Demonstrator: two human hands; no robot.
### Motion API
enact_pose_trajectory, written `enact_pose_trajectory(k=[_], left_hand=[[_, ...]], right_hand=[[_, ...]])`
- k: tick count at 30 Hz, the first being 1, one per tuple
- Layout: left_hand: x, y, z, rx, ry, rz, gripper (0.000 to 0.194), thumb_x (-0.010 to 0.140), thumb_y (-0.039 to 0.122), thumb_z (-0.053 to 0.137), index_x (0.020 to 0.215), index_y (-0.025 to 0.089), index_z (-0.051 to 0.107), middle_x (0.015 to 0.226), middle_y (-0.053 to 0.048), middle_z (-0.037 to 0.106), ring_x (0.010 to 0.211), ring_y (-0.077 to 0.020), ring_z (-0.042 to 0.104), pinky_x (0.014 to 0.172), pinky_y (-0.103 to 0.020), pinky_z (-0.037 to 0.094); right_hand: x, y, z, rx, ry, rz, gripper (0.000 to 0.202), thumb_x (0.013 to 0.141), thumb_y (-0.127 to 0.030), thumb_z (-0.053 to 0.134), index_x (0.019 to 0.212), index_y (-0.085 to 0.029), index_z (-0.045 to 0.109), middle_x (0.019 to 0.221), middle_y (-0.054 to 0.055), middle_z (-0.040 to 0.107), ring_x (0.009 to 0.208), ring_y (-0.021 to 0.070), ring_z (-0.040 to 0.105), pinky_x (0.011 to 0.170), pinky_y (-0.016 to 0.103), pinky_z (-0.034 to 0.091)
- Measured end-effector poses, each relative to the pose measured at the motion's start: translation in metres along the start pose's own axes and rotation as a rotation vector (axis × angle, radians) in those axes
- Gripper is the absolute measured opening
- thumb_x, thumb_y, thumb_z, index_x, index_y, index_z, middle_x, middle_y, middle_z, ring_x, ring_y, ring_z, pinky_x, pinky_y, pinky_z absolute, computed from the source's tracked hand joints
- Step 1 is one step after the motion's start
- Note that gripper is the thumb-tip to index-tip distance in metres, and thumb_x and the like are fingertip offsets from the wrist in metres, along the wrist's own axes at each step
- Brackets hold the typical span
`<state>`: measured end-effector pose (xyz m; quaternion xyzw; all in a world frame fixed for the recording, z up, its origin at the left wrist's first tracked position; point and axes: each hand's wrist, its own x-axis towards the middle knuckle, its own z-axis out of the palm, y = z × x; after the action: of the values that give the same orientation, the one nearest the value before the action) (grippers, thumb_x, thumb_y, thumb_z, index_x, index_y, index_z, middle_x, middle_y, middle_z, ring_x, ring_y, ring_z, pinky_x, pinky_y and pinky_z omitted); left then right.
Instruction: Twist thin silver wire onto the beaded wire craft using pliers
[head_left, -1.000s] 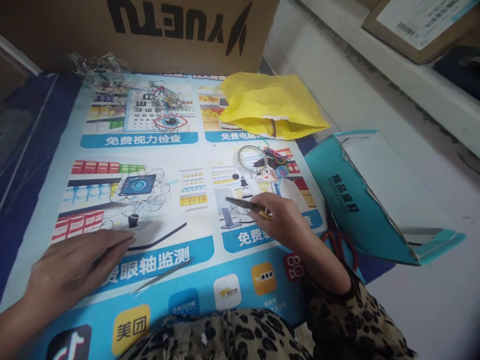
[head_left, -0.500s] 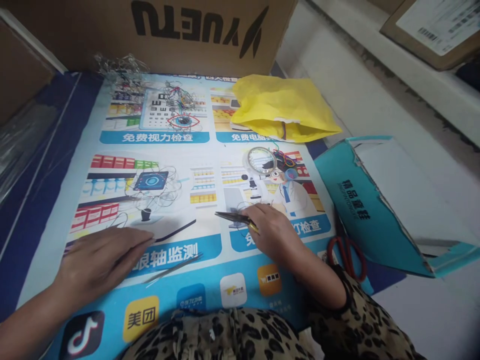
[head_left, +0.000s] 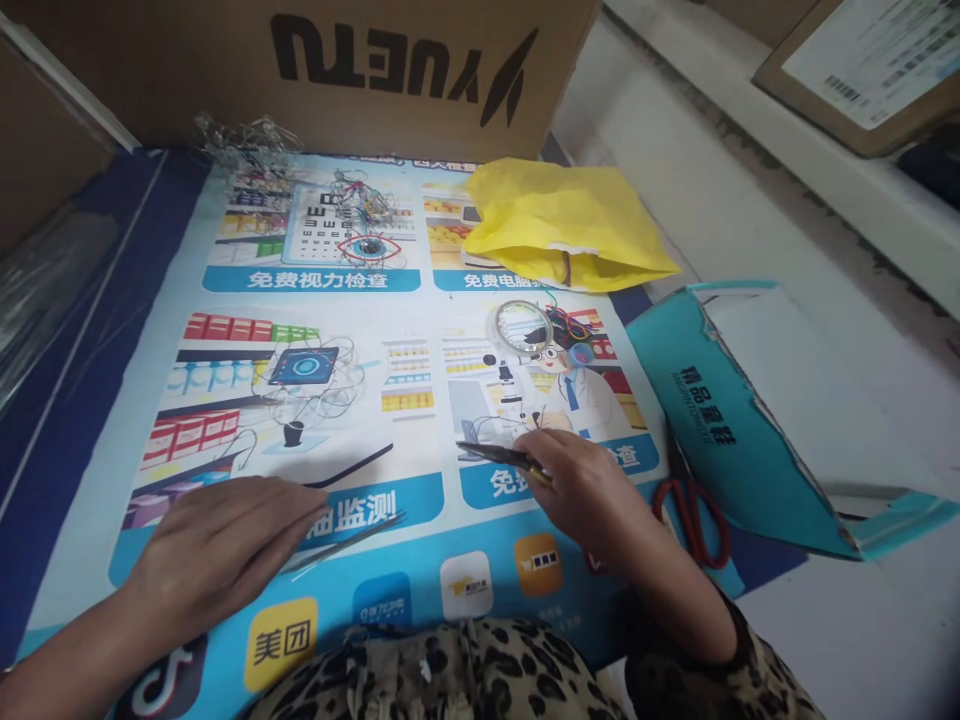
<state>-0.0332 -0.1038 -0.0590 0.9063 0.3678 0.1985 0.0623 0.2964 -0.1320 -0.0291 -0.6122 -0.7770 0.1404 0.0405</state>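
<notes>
My right hand (head_left: 581,490) is closed around small pliers (head_left: 504,458) with dark pointed jaws and yellowish handles; the jaws point left over the printed sheet. My left hand (head_left: 232,540) rests low over the left side, its fingertips and thumb pressed together; anything pinched there is too small to make out. Just right of its fingertips lie a bundle of thin straight wires (head_left: 352,540) and a dark line that looks printed. Loose coiled thin wire (head_left: 330,385) lies above the left hand. A round clear-rimmed spool or dish (head_left: 523,327) stands above the pliers, beside coloured threads (head_left: 574,322).
Tangled wire pieces (head_left: 251,150) lie at the back left, with a wire heap (head_left: 364,200) nearby. A yellow bag (head_left: 570,220) is at the back right. Red-handled scissors (head_left: 694,520) lie by a torn teal box (head_left: 690,410). A large carton (head_left: 420,110) borders the back.
My right hand has moved right and slightly toward me with the pliers. My left hand has shifted slightly right and toward me, fingers still together.
</notes>
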Motion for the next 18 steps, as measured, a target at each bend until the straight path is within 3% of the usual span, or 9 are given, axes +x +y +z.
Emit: enact_pose_trajectory(k=[6,18], left_hand=[[-0.001,-0.014,0.004,0.115,0.058,0.293,0.016,0.084,0.017,0.052,0.092,0.019,0.064,0.08,-0.001,0.07,0.071,-0.0143,0.064,0.065,-0.028,0.049],[0.004,-0.005,0.003,0.038,0.145,0.271,0.015,0.085,0.015,0.051,0.087,0.018,0.065,0.074,0.0,0.07,0.068,-0.0135,0.063,0.065,-0.027,0.051]], right_hand=[[-0.009,-0.018,0.02,-0.197,0.051,-0.031,0.019,0.073,0.0,0.049,0.081,-0.016,0.055,0.079,0.007,0.058,0.074,0.0207,0.049,0.063,0.03,0.036],[0.0,-0.025,0.021,-0.383,-0.042,-0.11,0.021,0.072,0.003,0.047,0.082,-0.015,0.053,0.072,0.009,0.057,0.063,0.0219,0.051,0.054,0.031,0.037]])
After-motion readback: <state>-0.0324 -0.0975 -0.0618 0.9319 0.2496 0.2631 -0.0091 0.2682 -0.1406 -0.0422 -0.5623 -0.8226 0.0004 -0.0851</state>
